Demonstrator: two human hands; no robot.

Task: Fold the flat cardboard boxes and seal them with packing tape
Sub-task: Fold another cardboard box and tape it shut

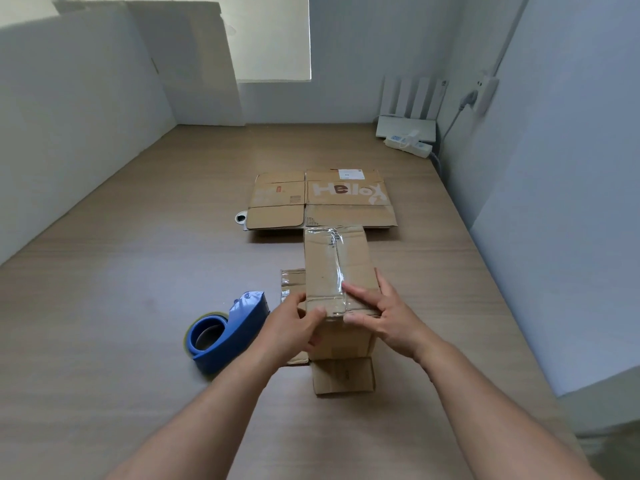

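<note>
Standing on the tabletop [104, 271], close in and mid-view: a folded cardboard box [332, 265], with a strip of clear packing tape [334, 258] along its top seam. Left hand [294, 327] at the near left corner, grip curled round the box, thumb on top. Right hand [384, 313] at the near right corner, grip likewise wrapped on the box (forefinger laid on the tape's end, thumb against the near edge). Loose flap [343, 375] lying flat toward the person. Left of the box, apart from it: a blue tape dispenser [225, 327]. Just beyond the box's far end: stacked flat boxes [322, 199], "Hello" printed on top. Far right corner: a white power strip [408, 142].
</note>
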